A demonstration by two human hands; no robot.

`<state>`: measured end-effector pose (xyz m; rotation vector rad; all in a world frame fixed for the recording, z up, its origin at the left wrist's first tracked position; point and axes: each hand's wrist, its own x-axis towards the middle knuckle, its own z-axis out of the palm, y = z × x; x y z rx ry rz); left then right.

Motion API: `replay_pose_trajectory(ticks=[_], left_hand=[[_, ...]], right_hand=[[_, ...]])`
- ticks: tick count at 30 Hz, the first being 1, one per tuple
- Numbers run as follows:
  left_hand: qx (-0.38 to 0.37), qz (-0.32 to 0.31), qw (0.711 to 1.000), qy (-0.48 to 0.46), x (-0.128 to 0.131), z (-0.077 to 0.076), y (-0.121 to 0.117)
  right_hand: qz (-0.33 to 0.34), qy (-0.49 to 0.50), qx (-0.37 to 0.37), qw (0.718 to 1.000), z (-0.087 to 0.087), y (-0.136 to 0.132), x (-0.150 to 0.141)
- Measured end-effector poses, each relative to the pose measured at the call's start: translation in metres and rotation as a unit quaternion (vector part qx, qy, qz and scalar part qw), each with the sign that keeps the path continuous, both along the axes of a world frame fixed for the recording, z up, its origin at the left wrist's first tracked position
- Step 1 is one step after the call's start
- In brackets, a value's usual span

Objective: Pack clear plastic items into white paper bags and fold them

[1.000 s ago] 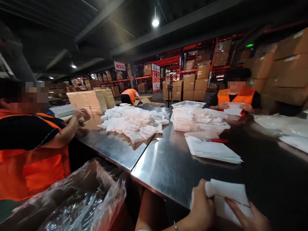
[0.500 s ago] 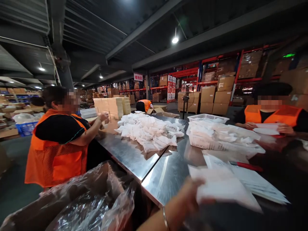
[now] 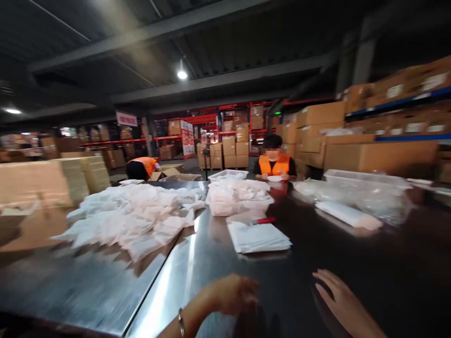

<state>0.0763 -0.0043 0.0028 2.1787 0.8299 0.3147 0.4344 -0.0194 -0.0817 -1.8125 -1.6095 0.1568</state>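
Observation:
My left hand (image 3: 230, 293) hovers low over the steel table (image 3: 211, 263) near its front edge, fingers curled in, with nothing visible in it; motion blurs it. A bracelet sits on that wrist. My right hand (image 3: 340, 300) lies to the right of it, fingers stretched out and apart just above the dark tabletop, holding nothing. Nearest ahead of both hands is a flat stack of white printed sheets (image 3: 259, 237) with a red pen (image 3: 264, 220) at its far edge.
A big heap of white packets (image 3: 130, 218) covers the left table. A white basket (image 3: 239, 199) piled with packets stands mid-table, clear plastic bags (image 3: 366, 197) at right. A person in an orange vest (image 3: 273, 164) works opposite. Cardboard stacks (image 3: 45, 180) stand left.
The white packet that my hands held is gone from view. The view has swung right and down; the person at my left is out of frame. Both hands now sit empty over the table.

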Motion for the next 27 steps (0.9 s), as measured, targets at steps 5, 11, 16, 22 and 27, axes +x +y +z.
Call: replay_pose_trajectory(ticks=[5,11,16,22,27], left_hand=[[0.367,-0.065,0.922,0.105,0.091,-0.098,0.008],[0.465,-0.134,0.875,0.022,0.182,-0.114,0.041],[0.28,-0.149,0.948,0.019,0.232,-0.059,0.054],[0.178,-0.153,0.972,0.018,0.275,-0.042,0.069],[0.204,-0.135,0.97,0.008,0.307,-0.09,0.091]], right_hand=[[-0.227,-0.223,-0.136,0.938,0.019,0.022,0.099],[-0.318,-0.243,-0.169,0.901,0.02,0.063,0.155],[-0.308,-0.279,-0.162,0.895,0.019,0.094,0.184],[-0.281,-0.373,-0.1,0.879,0.024,0.15,0.201],[-0.269,-0.414,-0.058,0.868,0.03,0.213,0.212]])
